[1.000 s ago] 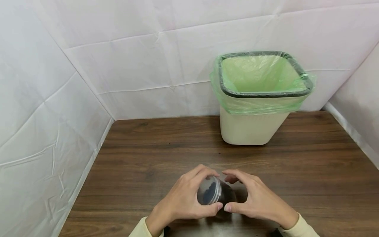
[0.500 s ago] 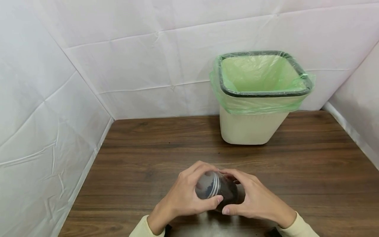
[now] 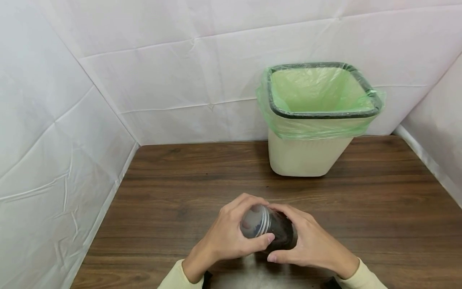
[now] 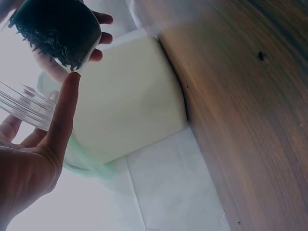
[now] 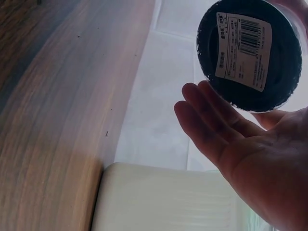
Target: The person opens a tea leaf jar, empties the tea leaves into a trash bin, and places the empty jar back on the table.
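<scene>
A clear plastic jar (image 3: pixel 281 230) with dark, shredded contents lies tilted between my two hands, low in the head view. My left hand (image 3: pixel 234 237) grips its ridged, clear end, thumb and fingers curved round it. At the base end, my right hand (image 3: pixel 310 241) holds the jar with thumb below and fingers over the top. The left wrist view shows the dark contents (image 4: pixel 60 31) packed toward the base, with strands toward the clear end. In the right wrist view, a white barcode label (image 5: pixel 244 50) covers part of the jar's round bottom.
Beyond the hands, a cream waste bin (image 3: pixel 306 154) stands at the back right of the wooden table (image 3: pixel 180 184). A green bag (image 3: pixel 321 130) lines it, folded over the dark rim. White cloth walls (image 3: pixel 162 80) close off the back and sides.
My right hand has come in from the right and now wraps the jar's base. The jar has turned slightly, showing more of its dark body, and my left thumb has shifted up.
</scene>
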Tool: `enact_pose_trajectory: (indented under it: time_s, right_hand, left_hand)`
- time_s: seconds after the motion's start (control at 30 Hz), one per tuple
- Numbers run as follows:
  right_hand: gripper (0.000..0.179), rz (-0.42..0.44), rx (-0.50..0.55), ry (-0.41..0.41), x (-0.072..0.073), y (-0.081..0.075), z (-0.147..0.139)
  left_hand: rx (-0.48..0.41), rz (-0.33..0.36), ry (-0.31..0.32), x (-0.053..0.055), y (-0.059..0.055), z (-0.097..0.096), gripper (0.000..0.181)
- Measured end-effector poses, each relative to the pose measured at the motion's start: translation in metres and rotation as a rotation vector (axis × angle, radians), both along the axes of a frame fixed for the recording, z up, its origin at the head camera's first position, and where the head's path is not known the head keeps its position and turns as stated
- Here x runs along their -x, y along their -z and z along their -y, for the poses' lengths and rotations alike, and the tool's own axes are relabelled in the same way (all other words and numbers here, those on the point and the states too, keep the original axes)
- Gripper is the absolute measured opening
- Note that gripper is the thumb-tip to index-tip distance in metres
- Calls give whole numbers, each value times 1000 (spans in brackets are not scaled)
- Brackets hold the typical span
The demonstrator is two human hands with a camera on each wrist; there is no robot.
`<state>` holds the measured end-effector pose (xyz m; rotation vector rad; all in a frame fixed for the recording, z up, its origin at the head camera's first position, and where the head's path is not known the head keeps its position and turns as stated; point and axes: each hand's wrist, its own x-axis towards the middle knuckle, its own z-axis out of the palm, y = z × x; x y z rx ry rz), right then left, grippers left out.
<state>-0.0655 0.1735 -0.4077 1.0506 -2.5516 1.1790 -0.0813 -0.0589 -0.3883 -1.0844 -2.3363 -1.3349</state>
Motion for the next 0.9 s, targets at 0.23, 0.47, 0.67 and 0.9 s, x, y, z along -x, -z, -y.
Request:
enact_pose_trajectory:
  time_s: [0.23,0.47,0.67,0.9]
  right_hand:
    - [95,32,-28,18,-1,-2,0]
    - [97,33,-9,48,0,-1,4]
    - [89,-3,31,56,3,-2,6]
    - [87,-9,44,62,4,-2,6]
  left_hand:
    - [-16,36,-9,0,-2,-2,52]
    - [-42,63,-21,0,-1,-6,51]
    - [-50,71,-30,1,-2,-7,50]
    - [-15,132,-39,0,-6,-8,54]
